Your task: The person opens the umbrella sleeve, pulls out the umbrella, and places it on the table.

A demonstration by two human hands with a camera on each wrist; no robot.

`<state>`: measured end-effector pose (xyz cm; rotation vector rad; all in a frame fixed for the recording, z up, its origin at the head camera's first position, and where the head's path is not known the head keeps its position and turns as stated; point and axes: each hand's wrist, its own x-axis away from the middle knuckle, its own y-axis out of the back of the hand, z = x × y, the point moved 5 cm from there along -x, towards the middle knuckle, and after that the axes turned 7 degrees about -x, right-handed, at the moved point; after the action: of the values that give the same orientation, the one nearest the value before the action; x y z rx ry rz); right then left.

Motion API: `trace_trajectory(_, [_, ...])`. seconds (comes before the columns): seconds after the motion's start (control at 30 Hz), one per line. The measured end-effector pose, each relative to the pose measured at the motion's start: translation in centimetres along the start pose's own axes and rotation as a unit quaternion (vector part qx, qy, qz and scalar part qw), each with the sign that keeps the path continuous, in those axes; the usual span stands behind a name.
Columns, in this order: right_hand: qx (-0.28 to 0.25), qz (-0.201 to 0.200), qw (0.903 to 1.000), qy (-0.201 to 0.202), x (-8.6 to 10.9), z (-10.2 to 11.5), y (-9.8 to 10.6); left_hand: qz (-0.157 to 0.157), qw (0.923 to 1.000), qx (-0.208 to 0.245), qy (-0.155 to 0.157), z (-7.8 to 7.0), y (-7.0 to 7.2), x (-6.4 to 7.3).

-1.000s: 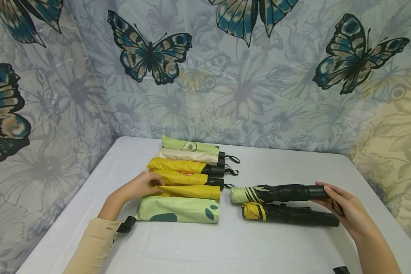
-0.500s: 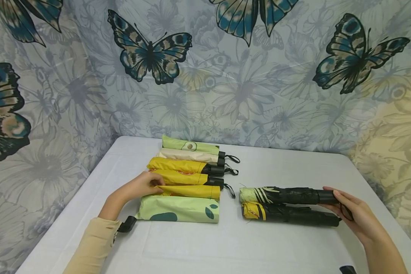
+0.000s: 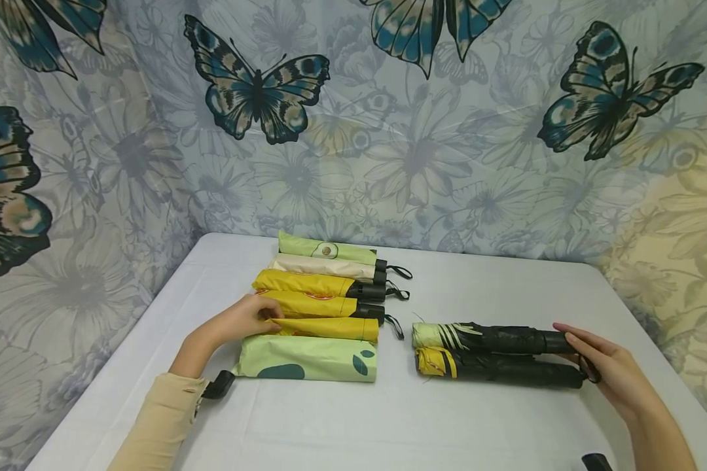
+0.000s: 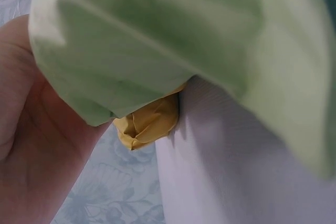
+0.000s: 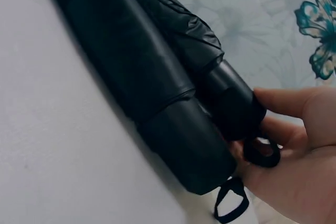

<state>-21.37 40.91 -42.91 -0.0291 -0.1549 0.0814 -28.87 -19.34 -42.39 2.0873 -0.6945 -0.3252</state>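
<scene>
Two bare hands are at work over a white-covered desk (image 3: 330,428). Left hand (image 3: 247,320): grip narrow, thumb and fingers pinching the upper left part of a yellow cover (image 3: 330,330); in the left wrist view the fingertips are hidden behind pale green fabric. The yellow cover lies flat in a row at left, between a leaf-print green cover (image 3: 330,358) on the near side and a yellow umbrella with a black handle (image 3: 315,305) on the far side. Beyond these, in order, are a second yellow umbrella (image 3: 306,283), a cream umbrella (image 3: 324,267) and an avocado-print item (image 3: 353,253). Right hand (image 3: 613,369): grip holding the handle end of a black umbrella with a pale green end (image 3: 497,339), thumb on the near side, the wrist loop (image 5: 262,153) against the hand. This umbrella lies right of the row, close alongside a black umbrella with a yellow end (image 3: 501,370), which is nearer the wearer. Whether the held umbrella bears fully on the surface cannot be determined. A butterfly-print backdrop (image 3: 353,176) stands behind.
</scene>
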Motion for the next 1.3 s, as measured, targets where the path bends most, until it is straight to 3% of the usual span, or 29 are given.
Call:
trace_trajectory(0.33, [0.107,-0.019,0.9939,-0.015,-0.5,-1.5,0.5,-0.001,1.0000,-0.006,-0.007,-0.2,-0.1,-0.1])
trace_trajectory(0.67, [0.201,-0.042,0.9777,-0.045,-0.7,-2.6,0.5,0.003,1.0000,-0.001,-0.007,-0.1,-0.2,-0.2])
trace_trajectory(0.97, [0.216,-0.043,0.9749,0.032,-0.4,-1.9,0.2,-0.004,0.9999,-0.004,-0.014,-0.5,-0.2,-0.1])
trace_trajectory(1.1, [0.204,-0.043,0.9776,0.031,-0.3,-1.8,0.3,-0.010,0.9998,-0.007,-0.013,-0.8,0.1,-0.1])
trace_trajectory(1.3, [0.220,-0.067,0.9723,0.039,-0.4,-1.4,-0.2,-0.028,0.9996,0.003,0.000,-1.2,0.9,-0.4])
